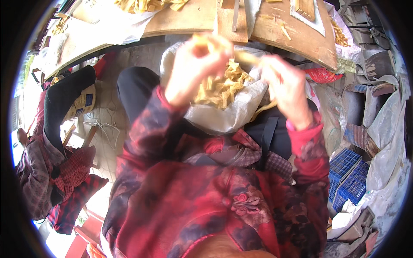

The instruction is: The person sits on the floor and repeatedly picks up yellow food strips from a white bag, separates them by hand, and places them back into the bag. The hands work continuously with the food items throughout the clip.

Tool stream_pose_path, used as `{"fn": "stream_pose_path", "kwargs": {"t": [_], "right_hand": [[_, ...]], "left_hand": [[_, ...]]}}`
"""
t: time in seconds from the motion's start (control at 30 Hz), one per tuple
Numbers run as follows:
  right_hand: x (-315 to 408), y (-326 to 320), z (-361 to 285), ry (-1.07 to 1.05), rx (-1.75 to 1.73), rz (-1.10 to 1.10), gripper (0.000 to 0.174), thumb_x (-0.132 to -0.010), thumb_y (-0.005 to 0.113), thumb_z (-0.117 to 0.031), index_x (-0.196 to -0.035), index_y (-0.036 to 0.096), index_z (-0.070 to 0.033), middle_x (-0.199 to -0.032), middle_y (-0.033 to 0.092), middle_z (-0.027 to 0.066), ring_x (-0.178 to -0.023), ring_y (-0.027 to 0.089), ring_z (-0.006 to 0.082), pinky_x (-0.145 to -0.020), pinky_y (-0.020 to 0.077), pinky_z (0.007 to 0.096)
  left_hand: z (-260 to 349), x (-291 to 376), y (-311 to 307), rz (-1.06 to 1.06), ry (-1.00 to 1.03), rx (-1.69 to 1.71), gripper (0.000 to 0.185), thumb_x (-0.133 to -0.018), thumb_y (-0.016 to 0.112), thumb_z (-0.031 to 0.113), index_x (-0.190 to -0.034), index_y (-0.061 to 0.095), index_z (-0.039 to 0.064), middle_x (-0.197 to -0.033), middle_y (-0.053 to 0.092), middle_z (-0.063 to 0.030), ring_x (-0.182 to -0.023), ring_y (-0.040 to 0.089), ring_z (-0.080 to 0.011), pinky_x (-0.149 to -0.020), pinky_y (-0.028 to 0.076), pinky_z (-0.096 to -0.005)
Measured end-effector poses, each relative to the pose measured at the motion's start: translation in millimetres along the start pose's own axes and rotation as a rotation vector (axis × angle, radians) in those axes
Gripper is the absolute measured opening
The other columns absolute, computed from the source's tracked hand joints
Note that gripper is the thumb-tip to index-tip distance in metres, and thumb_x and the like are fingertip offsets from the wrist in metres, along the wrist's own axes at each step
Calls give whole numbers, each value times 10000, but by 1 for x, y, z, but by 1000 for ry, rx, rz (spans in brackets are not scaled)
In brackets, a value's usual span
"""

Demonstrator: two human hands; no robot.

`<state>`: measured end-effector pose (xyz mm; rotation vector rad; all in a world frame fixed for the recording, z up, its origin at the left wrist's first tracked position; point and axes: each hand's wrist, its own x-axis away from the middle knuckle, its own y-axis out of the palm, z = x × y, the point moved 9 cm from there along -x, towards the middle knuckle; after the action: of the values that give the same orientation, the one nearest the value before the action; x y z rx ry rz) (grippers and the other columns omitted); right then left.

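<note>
Both my hands are raised above an open white woven sack [222, 121] between my knees. My left hand [203, 61] is curled around a yellow strip [246, 58], which looks looped at the fingers; motion blurs it. The same strip runs across to my right hand [285, 85], whose fingers pinch it. Below the right palm a pale yellow tail [266, 107] hangs over the sack's rim. Inside the sack lies a heap of folded or knotted yellow pieces [222, 88], partly hidden by my left hand and wrist.
Ahead, a wooden tabletop [184, 24] carries yellow strips [142, 5], a board [232, 22] with an upright metal piece, and a wood block [305, 9]. Another person's leg [61, 96] is at left, beside a round container [84, 101]. Blue plastic crates [345, 174] stand at right.
</note>
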<state>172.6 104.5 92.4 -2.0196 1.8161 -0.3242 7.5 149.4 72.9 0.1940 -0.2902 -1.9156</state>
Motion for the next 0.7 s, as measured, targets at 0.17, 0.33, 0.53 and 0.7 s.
{"fn": "stream_pose_path", "kwargs": {"t": [0.17, 0.33, 0.53, 0.7], "right_hand": [[-83, -29, -54, -450, 439, 177, 111, -879, 577, -119, -902, 621, -21, -658, 575, 167, -555, 559, 295, -522, 434, 352], [-96, -17, -13, -547, 520, 233, 116, -890, 569, -128, -922, 597, -21, -612, 490, 87, -552, 483, 127, -537, 414, 290], [-44, -25, 41, 92, 58, 181, 149, -909, 553, -145, -930, 638, -24, -736, 617, 17, -510, 507, 45, -484, 403, 186], [-12, 7, 17, 43, -258, 173, 189, -926, 537, -155, -977, 606, 13, -816, 663, 55, -577, 612, 71, -495, 446, 178]], "left_hand": [[41, -67, -21, 97, 179, -137, 183, -858, 622, 167, -930, 628, -1, -750, 578, -5, -613, 498, -58, -566, 386, -179], [-10, -82, -31, 101, 81, -79, 205, -831, 676, 212, -773, 607, 28, -683, 582, -6, -595, 512, -53, -567, 387, -185], [-13, -28, -41, 42, 55, -201, 154, -846, 635, 165, -868, 636, 13, -736, 632, -30, -618, 559, -68, -587, 456, -207], [-30, 6, -26, 124, 592, -1282, 327, -777, 720, 235, -979, 581, 18, -798, 585, -77, -753, 591, -235, -656, 477, -317]]}}
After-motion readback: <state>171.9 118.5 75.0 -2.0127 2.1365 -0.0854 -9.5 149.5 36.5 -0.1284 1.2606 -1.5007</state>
